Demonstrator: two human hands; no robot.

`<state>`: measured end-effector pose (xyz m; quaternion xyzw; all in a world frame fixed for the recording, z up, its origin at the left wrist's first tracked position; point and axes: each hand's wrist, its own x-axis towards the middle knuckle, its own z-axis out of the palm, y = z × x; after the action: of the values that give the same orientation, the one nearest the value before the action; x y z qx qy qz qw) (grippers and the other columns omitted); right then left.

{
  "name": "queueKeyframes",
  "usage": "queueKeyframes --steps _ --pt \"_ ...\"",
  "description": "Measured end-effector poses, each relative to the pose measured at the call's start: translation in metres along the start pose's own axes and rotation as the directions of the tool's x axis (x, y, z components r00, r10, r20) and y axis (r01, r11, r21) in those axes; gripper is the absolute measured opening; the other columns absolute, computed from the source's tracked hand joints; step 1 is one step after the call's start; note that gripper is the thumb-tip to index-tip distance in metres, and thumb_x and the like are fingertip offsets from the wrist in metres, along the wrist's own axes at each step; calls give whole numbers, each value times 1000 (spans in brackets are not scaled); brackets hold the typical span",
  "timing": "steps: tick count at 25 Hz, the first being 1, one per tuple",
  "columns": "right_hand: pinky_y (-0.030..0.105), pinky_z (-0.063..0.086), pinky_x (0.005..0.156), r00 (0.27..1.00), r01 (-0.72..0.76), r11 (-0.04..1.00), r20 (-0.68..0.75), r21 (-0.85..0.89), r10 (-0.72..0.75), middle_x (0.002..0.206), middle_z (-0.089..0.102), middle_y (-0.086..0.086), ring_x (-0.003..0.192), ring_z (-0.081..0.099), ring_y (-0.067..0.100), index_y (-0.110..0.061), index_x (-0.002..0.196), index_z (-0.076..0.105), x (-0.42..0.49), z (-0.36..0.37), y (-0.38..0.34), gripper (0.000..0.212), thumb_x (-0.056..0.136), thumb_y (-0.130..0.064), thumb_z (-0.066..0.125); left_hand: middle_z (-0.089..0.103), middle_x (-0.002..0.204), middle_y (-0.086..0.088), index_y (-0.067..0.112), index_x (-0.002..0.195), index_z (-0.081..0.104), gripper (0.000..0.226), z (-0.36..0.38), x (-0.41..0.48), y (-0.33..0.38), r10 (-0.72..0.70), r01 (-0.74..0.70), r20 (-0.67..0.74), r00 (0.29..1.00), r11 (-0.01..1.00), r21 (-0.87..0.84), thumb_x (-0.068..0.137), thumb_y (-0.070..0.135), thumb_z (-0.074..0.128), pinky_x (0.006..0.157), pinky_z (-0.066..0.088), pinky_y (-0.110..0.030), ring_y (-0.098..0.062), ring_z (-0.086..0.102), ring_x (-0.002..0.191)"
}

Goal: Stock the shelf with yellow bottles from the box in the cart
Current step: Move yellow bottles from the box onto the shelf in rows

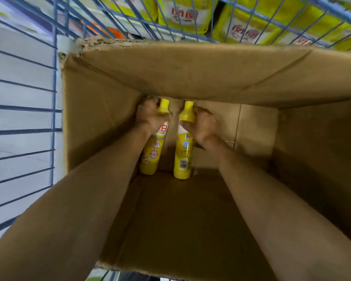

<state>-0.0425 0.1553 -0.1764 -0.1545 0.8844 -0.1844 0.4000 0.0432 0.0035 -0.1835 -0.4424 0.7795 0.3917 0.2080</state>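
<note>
My worry is the lift: both holds sit high, near the caps, so a slick neck could slip through my fingers and drop back into the box (190, 72), or a swinging base could knock a wall. My forearms reach deep, so the near rim could drag at them. My left hand (148, 116) is wrapped round the neck of the left bottle (153, 153); my right hand (203, 124) clasps the right bottle (183, 153) just under its cap. Both bottles sit at the bottom left of the box, caps toward the far wall, inside the cart (53, 98).
</note>
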Motion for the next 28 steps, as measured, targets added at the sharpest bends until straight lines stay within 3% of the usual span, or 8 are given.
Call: queueKeyframes --steps 4,8,12,17,20,23,26,28 --pt "32 55 88 992 -124 937 20 326 125 105 74 2 93 68 17 -16 110 71 5 7 13 44 73 -33 87 73 110 -1 16 117 70 55 16 -2 -10 -55 55 9 998 993 -107 70 38 88 86 47 -21 -20 68 102" --pt "44 61 85 986 -164 873 87 459 139 92 78 0 87 75 19 -25 87 72 8 9 20 38 57 -39 92 75 102 -5 13 107 71 54 16 -8 -13 11 14 76 997 948 -318 61 31 91 88 59 -43 -25 72 95" --pt "46 62 84 988 -154 821 109 550 113 94 78 1 88 76 19 -17 96 76 -13 -7 19 40 62 -32 91 70 101 -6 6 118 65 49 7 -31 -7 106 -66 62 992 888 -454 74 9 88 82 58 -34 -17 69 90" --pt "34 60 77 1000 -28 757 16 653 24 93 78 6 83 74 15 -6 101 73 -64 -50 13 34 72 -12 90 69 112 -14 8 119 65 63 -20 -70 17 220 -164 38 975 821 -547 64 19 94 84 57 -26 -21 67 102" --pt "30 59 80 996 76 746 -86 662 -24 102 77 8 90 72 15 -4 110 71 -103 -94 -3 43 71 -9 89 70 108 -21 4 115 65 54 -52 -102 50 355 -282 22 935 776 -564 67 6 91 87 56 -30 -18 65 97" --pt "15 54 75 978 196 722 -180 664 -101 102 76 0 87 70 1 -9 116 70 -147 -147 -29 46 74 -7 87 72 108 -15 7 115 65 54 -95 -145 91 462 -385 -17 887 717 -581 67 7 90 88 57 -31 -16 67 96" --pt "21 57 84 944 311 715 -289 626 -157 106 76 -3 96 71 4 -12 121 69 -203 -209 -55 56 70 -20 92 73 103 -3 15 109 66 49 -142 -201 141 565 -492 -63 822 652 -577 68 1 89 84 55 -24 -8 69 90" --pt "31 58 93 908 389 717 -374 579 -191 112 76 -2 105 71 12 -13 124 68 -242 -254 -73 63 69 -28 93 73 107 -6 9 112 66 52 -174 -237 178 634 -574 -99 767 608 -549 67 4 91 87 57 -27 -10 70 92"
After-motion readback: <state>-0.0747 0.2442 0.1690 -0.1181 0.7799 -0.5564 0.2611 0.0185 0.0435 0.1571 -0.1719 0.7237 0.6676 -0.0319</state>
